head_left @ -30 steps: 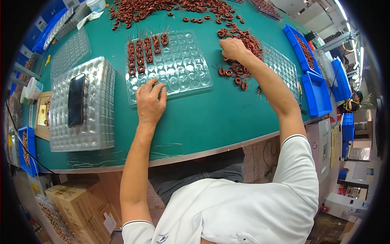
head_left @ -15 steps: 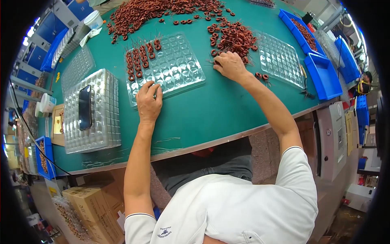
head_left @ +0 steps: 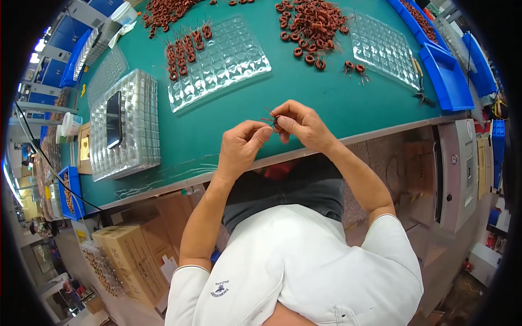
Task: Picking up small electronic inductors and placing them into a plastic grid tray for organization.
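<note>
Near the front edge of the table, my right hand (head_left: pixel 305 128) pinches a small reddish-brown ring-shaped wire coil (head_left: pixel 277 123) with thin wire leads sticking out to the left. My left hand (head_left: pixel 240 146) meets it there, thumb and forefinger closed at the coil's leads; the fingertips partly hide the contact. Beyond my left hand lies a clear plastic tray (head_left: pixel 228 68) with round pockets. Several of the same coils (head_left: pixel 182 56) stand in rows at its left side, leads up. A loose pile of coils (head_left: pixel 315 24) lies beyond my right hand, and a pair sits apart from it.
At left, a black phone (head_left: pixel 114 119) rests on a tall stack of clear trays (head_left: pixel 142 122). Another clear tray (head_left: pixel 383 51), pliers (head_left: pixel 423 96) and a blue bin (head_left: pixel 447 81) are at right. A larger coil heap (head_left: pixel 166 13) lies at the far left.
My right hand has come back from the pile with a coil. My left hand has left the tray's near edge and joined it. The view has tilted toward me.
</note>
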Motion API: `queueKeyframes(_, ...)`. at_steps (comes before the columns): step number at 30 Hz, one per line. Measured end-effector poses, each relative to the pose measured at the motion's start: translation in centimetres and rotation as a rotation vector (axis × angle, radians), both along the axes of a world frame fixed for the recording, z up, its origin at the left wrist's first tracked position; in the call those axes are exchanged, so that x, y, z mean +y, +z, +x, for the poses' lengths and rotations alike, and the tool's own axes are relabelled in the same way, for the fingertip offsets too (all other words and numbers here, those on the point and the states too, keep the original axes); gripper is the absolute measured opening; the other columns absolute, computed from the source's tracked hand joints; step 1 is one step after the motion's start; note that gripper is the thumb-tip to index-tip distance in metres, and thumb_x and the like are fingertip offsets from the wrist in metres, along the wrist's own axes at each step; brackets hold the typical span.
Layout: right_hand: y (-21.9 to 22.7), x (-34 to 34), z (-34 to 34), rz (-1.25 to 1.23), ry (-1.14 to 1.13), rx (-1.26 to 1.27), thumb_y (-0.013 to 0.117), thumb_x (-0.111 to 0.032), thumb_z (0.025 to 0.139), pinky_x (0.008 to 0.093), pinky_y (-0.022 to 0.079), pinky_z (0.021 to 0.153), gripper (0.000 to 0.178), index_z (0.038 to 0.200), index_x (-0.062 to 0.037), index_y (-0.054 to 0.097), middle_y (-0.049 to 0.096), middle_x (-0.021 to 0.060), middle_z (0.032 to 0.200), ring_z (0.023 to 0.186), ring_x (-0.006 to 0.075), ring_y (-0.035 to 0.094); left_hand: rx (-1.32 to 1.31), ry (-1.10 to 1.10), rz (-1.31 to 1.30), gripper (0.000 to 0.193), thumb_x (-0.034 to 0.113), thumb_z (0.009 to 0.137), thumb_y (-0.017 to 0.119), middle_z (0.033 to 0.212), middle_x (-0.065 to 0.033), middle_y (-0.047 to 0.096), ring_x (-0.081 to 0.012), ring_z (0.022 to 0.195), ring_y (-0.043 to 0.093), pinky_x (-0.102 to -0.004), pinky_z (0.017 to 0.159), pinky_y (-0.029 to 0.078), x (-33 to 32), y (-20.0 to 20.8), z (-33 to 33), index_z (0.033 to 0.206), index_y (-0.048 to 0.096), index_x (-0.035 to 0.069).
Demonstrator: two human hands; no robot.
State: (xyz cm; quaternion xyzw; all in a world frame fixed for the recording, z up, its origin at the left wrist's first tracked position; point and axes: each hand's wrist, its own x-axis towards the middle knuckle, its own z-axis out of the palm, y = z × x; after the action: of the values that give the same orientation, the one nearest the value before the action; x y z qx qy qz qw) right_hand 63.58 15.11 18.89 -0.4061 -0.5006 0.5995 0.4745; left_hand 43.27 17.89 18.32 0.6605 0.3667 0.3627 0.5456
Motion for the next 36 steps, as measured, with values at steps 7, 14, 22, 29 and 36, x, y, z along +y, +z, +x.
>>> queueKeyframes(7,-1.0,-3.1,0.5,0.033,-0.016,0.005,0.06,-0.014,0.096,0.0239,0.051,0.064,0.021,0.109,0.0012,0.058,0.065,0.0069,0.088,0.073,0.0102,0.061,0.096,0.034,-0.056,0.023,0.025,0.092,0.067,0.068,-0.0008,0.063,-0.0065,0.06,0.053,-0.0221,0.054,0.042,-1.6,-0.5,-0.1,0.094,0.07,0.002)
queueKeyframes(14,-1.1,-4.7,0.7,0.032,-0.03,-0.244,0.064,-0.01,0.091,0.0255,0.05,0.062,0.021,0.107,0.0013,0.057,0.066,0.0063,0.079,0.068,0.0107,0.062,0.14,0.091,0.084,0.02,0.022,0.087,0.071,0.084,-0.0044,0.066,-0.014,0.071,0.06,-0.029,0.063,0.047,-2.7,1.8,0.4,0.087,0.071,0.002)
queueKeyframes(22,-2.1,-5.9,0.8,0.28,0.005,-0.357,0.068,-0.006,0.087,0.028,0.051,0.07,0.024,0.105,0.0007,0.053,0.066,0.009,0.08,0.072,0.0151,0.063,0.321,-0.16,0.162,0.015,0.014,0.085,0.071,0.088,-0.0056,0.065,-0.0133,0.066,0.058,-0.0249,0.054,0.048,-1.5,2.7,0.0,0.082,0.067,0.0)
queueKeyframes(29,-3.7,-7.1,0.2,0.081,0.01,0.026,0.065,-0.007,0.091,0.0228,0.051,0.07,0.017,0.104,-0.0017,0.056,0.065,0.0049,0.09,0.078,0.0088,0.061,-0.22,-0.239,-0.422,0.02,0.021,0.094,0.064,0.098,-0.0081,0.067,-0.0066,0.068,0.055,-0.0205,0.054,0.046,-2.7,-0.8,-1.0,0.087,0.059,0.002)
queueKeyframes(36,-4.8,-7.2,-0.8,0.075,-0.062,0.085,0.065,-0.006,0.091,0.021,0.05,0.069,0.015,0.104,-0.0013,0.058,0.064,0.0029,0.091,0.08,0.0068,0.06,-0.338,-0.237,-0.339,0.023,0.024,0.097,0.058,0.094,-0.0094,0.067,-0.0063,0.06,0.054,-0.0192,0.051,0.045,-3.5,-2.4,-1.4,0.088,0.054,0.004)
